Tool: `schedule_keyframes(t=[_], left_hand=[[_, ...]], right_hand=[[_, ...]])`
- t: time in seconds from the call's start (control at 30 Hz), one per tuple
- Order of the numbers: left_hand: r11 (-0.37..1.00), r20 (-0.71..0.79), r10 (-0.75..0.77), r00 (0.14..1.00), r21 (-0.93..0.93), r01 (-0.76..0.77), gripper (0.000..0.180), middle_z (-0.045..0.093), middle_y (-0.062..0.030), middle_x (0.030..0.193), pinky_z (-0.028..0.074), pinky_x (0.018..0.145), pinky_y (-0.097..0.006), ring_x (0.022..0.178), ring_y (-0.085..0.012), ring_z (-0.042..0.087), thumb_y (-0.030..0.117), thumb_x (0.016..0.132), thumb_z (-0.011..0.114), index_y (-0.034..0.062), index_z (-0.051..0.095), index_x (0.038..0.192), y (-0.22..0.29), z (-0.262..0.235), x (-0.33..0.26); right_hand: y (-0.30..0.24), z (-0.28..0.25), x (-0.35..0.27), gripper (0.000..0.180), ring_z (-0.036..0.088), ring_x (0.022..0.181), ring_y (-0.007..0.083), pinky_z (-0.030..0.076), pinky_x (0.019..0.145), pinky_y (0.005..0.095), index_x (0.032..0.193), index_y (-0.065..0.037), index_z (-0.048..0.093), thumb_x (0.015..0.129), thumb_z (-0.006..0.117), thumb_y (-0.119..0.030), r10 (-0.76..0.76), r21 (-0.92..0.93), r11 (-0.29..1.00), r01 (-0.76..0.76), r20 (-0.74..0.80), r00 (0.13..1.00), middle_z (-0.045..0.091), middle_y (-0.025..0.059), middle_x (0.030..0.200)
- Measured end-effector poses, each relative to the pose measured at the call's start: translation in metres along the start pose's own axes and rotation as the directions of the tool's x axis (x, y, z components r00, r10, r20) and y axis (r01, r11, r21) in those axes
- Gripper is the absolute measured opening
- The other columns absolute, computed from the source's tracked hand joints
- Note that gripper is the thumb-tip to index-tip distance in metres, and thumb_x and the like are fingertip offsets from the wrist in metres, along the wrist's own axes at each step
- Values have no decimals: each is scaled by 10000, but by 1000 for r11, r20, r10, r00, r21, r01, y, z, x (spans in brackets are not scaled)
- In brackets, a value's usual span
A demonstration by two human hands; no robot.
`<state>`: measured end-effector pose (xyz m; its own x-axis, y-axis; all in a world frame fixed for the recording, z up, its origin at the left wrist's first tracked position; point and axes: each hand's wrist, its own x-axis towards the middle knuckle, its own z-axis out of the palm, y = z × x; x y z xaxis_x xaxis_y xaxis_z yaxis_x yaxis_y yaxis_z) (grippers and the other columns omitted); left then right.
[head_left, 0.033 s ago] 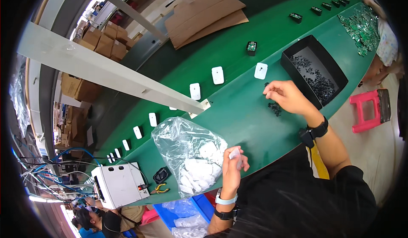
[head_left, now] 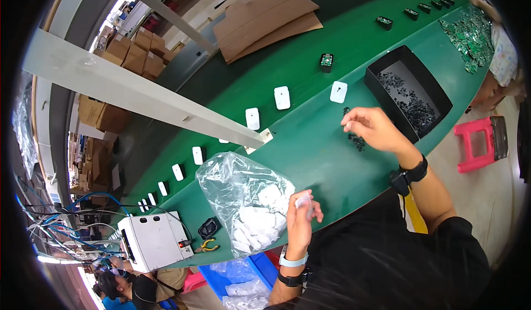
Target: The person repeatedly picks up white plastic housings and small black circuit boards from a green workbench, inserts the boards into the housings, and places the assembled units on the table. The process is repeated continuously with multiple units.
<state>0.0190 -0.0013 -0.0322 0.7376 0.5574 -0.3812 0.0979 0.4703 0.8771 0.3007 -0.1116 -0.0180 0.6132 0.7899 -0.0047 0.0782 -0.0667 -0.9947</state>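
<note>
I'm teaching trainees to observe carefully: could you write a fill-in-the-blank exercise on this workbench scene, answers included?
1. The left hand is beside a clear bag, and the pieces inside are coloured ____.
2. The right hand is beside an open box coloured ____.
3. The pliers have handles coloured ____.
4. The table is coloured ____.

Missing words: white; black; yellow; green.

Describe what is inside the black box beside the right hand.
Inside the black box, many small black parts lie scattered and clumped on its grey floor. Anything beneath the clumps is covered and can't be seen.
</note>
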Motion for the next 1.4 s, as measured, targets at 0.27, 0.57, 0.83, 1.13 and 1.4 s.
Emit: schedule_keyframes(t=[0.27,0.57,0.83,1.13,1.4], left_hand=[[991,22,132,991,13,-132,253,671,-152,991,563,531,-315,757,-201,677,35,1011,588,-30,535,1249,40,26,-10],[987,140,160,977,4,-162,462,639,-150,1172,619,741,-329,908,-204,690,-88,977,530,-74,494,1438,49,26,-23],[996,171,94,981,-28,-90,405,608,-129,1156,635,766,-325,922,-188,694,-89,989,512,-79,552,1391,54,18,-31],[994,167,87,982,45,-96,345,644,-135,1099,596,681,-293,829,-173,685,-23,1017,466,-86,598,1330,55,18,-32],[983,60,133,989,123,-140,228,698,-118,970,548,602,-262,750,-132,664,-22,982,583,-80,650,1192,49,26,-34]], right_hand=[[-42,49,-53,60,619,851,86,506,744,251,997,14,690,960,642,14,-40,300,954,1,126,991,681,37,953],[-61,77,-66,147,641,781,278,530,664,351,938,-15,655,809,712,26,-480,-200,823,533,258,838,676,109,890],[-68,77,-65,156,622,816,263,534,653,366,915,-9,646,784,729,8,-547,-368,665,650,353,759,635,81,887],[-77,71,-68,171,629,862,236,539,654,346,938,-22,634,797,730,-27,-503,-370,671,642,409,761,609,61,906],[-83,69,-70,277,686,775,163,553,686,296,1047,-15,585,825,750,-37,-1,-42,999,19,394,919,693,70,885]])
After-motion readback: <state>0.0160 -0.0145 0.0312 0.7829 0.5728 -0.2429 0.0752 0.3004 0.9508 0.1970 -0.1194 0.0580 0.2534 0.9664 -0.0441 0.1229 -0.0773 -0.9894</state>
